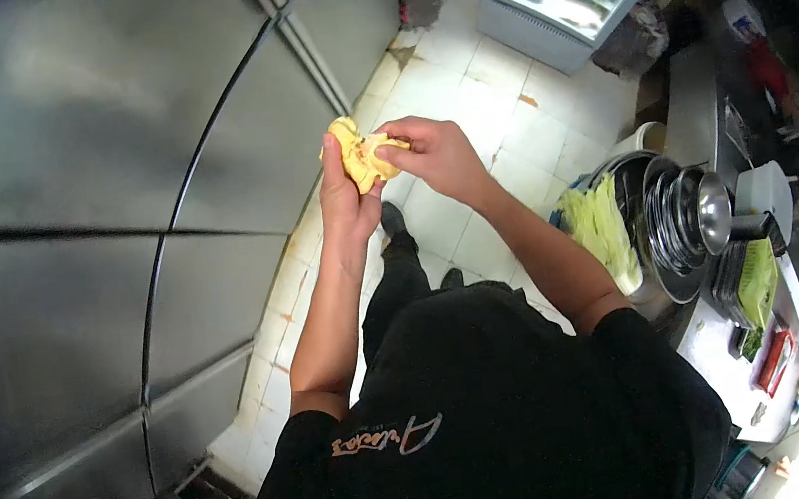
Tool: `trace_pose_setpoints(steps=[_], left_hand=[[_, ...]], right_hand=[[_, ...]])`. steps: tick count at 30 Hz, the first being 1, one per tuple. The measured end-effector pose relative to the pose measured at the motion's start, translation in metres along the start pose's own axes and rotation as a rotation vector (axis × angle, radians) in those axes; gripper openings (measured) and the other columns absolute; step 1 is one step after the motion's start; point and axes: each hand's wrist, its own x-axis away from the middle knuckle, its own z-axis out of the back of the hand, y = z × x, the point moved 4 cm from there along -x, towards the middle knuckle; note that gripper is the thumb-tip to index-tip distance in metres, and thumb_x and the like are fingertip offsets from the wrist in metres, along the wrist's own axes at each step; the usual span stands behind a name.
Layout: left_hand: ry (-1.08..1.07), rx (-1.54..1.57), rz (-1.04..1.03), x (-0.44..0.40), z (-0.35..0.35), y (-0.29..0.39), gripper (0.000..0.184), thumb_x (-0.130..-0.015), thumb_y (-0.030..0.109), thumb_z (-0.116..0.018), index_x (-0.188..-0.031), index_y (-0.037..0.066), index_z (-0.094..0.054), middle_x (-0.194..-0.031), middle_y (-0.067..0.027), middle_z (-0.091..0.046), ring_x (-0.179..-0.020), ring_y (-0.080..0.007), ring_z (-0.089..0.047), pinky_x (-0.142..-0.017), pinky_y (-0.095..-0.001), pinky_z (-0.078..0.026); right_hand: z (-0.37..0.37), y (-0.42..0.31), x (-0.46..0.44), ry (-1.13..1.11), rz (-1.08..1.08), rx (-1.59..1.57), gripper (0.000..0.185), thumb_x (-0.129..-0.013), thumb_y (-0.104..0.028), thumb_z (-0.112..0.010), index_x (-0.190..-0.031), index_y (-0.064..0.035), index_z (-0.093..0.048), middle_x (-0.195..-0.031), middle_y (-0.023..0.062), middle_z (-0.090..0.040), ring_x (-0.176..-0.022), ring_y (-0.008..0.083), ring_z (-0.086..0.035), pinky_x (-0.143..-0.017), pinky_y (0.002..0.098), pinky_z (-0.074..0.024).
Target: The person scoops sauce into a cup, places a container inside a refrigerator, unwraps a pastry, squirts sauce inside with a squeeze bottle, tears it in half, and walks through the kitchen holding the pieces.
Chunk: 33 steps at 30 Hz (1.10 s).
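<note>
- A lumpy yellow piece (368,165) is held in the air between the two hands, over the tiled floor (514,83) and near the steel doors (236,160); what it is cannot be told with certainty
- Its left side is gripped by the left hand (341,207); the thumb is laid up along the near face, and the other fingers are mostly hidden behind
- Its right end is pinched by the right hand (445,158); the thumb is pressed on the near face, with the forefinger set along the upper edge
- The hands are apart from each other, joined only through the piece; both are closed on it
- A light weight is suggested, since it is borne by the fingers rather than by full palms; softness is suggested too, by the folded, uneven outline
- Tearing or crumbling may be risked if it is squeezed or pulled hard; whether the surface is slippery cannot be told
- The firmest hold is judged to be had at the thicker left part, with a broad, gentle grip; the right end is better taken with a light pinch; the paler, rough-looking middle is best left unpressed, as it may be the weakest part
</note>
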Motion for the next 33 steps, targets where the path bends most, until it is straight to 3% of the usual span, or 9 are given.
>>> trace_pose_setpoints(steps=[6,9,15,18,23,28,31,32,33], left_hand=[[-0.074,0.156,0.193,-0.11,-0.069,0.001,0.054,-0.105,0.06,-0.043,-0.129,0.014,-0.059,-0.116,-0.0074,-0.069,-0.105,-0.0255,-0.068,-0.084,-0.038,-0.058],[-0.597,0.332,0.408,-0.21,-0.048,-0.013,0.059,-0.104,0.063,-0.041,-0.131,0.013,-0.058,-0.121,-0.0103,-0.068,-0.11,-0.0251,-0.067,-0.093,-0.0396,-0.057],[-0.635,0.333,0.414,-0.28,-0.164,0.03,0.039,-0.1,0.052,-0.061,-0.108,0.014,-0.056,-0.084,0.001,-0.048,-0.076,-0.0119,-0.048,-0.067,-0.0285,-0.044],[-0.62,0.181,0.391,-0.314,-0.197,0.03,0.042,-0.096,0.057,-0.064,-0.104,0.016,-0.056,-0.072,0.0037,-0.041,-0.065,-0.0099,-0.041,-0.059,-0.0261,-0.039],[-0.59,0.025,0.464,-0.373,-0.24,0.014,0.046,-0.093,0.062,-0.065,-0.101,0.018,-0.054,-0.067,0.0052,-0.036,-0.058,-0.009,-0.036,-0.054,-0.0252,-0.034],[-0.547,0.034,0.565,-0.422,-0.265,-0.017,0.041,-0.095,0.058,-0.065,-0.102,0.019,-0.054,-0.068,0.0062,-0.034,-0.06,-0.0083,-0.035,-0.056,-0.0255,-0.034],[-0.522,-0.051,0.559,-0.456,-0.276,-0.021,0.046,-0.097,0.063,-0.056,-0.11,0.019,-0.058,-0.075,0.0038,-0.046,-0.064,-0.0101,-0.042,-0.061,-0.0268,-0.037],[-0.477,-0.058,0.556,-0.467,-0.282,-0.027,0.047,-0.098,0.064,-0.054,-0.112,0.018,-0.059,-0.077,0.0032,-0.049,-0.065,-0.0107,-0.044,-0.062,-0.0271,-0.038],[-0.714,0.078,0.641,-0.497,-0.28,-0.033,0.053,-0.099,0.065,-0.051,-0.118,0.017,-0.06,-0.089,-0.0013,-0.062,-0.074,-0.0142,-0.057,-0.062,-0.0298,-0.044]], right_hand=[[0.059,0.021,-0.094,0.166,-0.062,-0.183,0.031,-0.095,-0.016,-0.073,-0.12,0.0016,-0.072,-0.104,0.0031,-0.073,-0.092,0.0091,-0.064,-0.084,0.0252,-0.0514],[0.094,0.005,-0.141,0.315,-0.055,-0.214,0.034,-0.095,-0.015,-0.073,-0.124,0.0017,-0.07,-0.107,0.0035,-0.073,-0.095,0.0087,-0.062,-0.086,0.0244,-0.0498],[0.167,-0.047,-0.217,0.344,0.183,-0.789,0.036,-0.1,-0.006,-0.064,-0.135,0.0019,-0.059,-0.125,0.0126,-0.067,-0.113,0.0217,-0.066,-0.096,0.0351,-0.055],[0.191,-0.057,-0.227,0.377,0.3,-0.626,0.044,-0.099,-0.011,-0.065,-0.14,-0.0012,-0.053,-0.126,0.0211,-0.063,-0.113,0.0389,-0.066,-0.087,0.0533,-0.0606],[0.206,-0.132,-0.221,0.468,0.623,-0.245,0.034,-0.085,-0.011,-0.08,-0.11,-0.0007,-0.06,-0.107,0.018,-0.066,-0.1,0.0371,-0.069,-0.079,0.0509,-0.0607],[0.236,-0.172,-0.228,0.081,1.131,-0.343,0.017,-0.09,-0.011,-0.075,-0.103,0.0004,-0.07,-0.111,0.0243,-0.066,-0.097,0.0402,-0.069,-0.081,0.0406,-0.0606],[0.27,-0.173,-0.246,-0.018,1.319,-0.342,0.023,-0.09,0.003,-0.072,-0.111,-0.0049,-0.076,-0.132,0.0273,-0.059,-0.116,0.0404,-0.064,-0.093,0.0404,-0.0625],[0.286,-0.174,-0.253,-0.007,1.32,-0.385,0.024,-0.087,0.005,-0.075,-0.109,-0.0041,-0.076,-0.128,0.0256,-0.061,-0.112,0.0381,-0.066,-0.091,0.0378,-0.0641],[0.303,-0.173,-0.26,0.003,1.298,-0.412,0.023,-0.085,0.004,-0.077,-0.107,-0.004,-0.076,-0.125,0.0234,-0.063,-0.111,0.0366,-0.066,-0.09,0.0375,-0.0646]])
